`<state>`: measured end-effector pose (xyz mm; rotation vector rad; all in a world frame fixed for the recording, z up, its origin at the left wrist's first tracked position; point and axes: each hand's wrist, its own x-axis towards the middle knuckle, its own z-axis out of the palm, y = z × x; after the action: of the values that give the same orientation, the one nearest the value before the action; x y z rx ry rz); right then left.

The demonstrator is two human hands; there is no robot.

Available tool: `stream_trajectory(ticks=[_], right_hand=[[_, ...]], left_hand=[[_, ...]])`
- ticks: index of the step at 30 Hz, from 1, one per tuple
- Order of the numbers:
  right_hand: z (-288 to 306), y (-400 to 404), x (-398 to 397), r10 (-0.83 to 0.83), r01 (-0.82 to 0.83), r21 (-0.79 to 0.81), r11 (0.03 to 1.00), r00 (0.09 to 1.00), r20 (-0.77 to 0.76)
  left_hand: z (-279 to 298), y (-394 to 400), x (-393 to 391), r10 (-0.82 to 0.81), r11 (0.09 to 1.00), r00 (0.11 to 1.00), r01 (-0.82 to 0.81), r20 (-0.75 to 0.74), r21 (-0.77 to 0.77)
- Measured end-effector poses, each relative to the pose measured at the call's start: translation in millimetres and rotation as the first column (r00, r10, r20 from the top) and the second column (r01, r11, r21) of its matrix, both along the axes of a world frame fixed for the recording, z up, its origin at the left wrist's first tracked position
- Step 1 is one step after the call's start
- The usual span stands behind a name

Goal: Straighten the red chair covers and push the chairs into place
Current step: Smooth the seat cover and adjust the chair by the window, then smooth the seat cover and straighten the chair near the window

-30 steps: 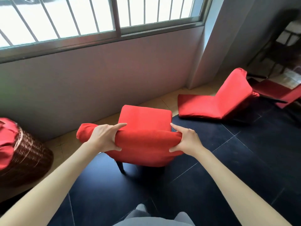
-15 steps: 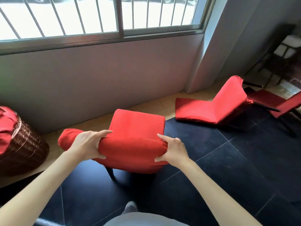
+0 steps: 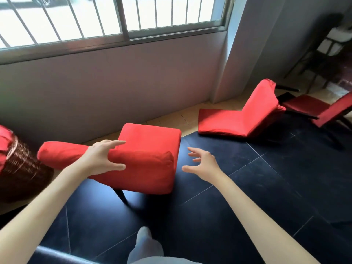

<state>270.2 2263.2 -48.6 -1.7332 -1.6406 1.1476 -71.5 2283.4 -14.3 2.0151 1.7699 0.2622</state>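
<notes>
I see chair [image 3: 150,149] dead ahead, near wall under window, seat toward wall. Backrest top runs left-right. Left hand [image 3: 102,159] wraps backrest top, thumb under, fingers over. Right hand [image 3: 202,163] just right of backrest corner, apart, fingers spread, holding nothing. My read: left hand nearer for push toward wall.
</notes>
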Motion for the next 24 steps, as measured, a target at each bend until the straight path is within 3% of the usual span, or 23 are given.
stream_trajectory(ticks=[13,24], right_hand=[[-1.2,23.2,147.2,-0.235,0.235,0.003,0.972,0.971,-0.032],[-9.3,138.7,251.2,-0.386,0.385,-0.064,0.921,0.922,-0.013]], left_hand=[[10.5,69.1,182.1,-0.182,0.980,0.983,0.180,0.008,0.083],[-14.8,231.0,308.6,-0.342,0.939,0.938,0.343,0.058,-0.003]])
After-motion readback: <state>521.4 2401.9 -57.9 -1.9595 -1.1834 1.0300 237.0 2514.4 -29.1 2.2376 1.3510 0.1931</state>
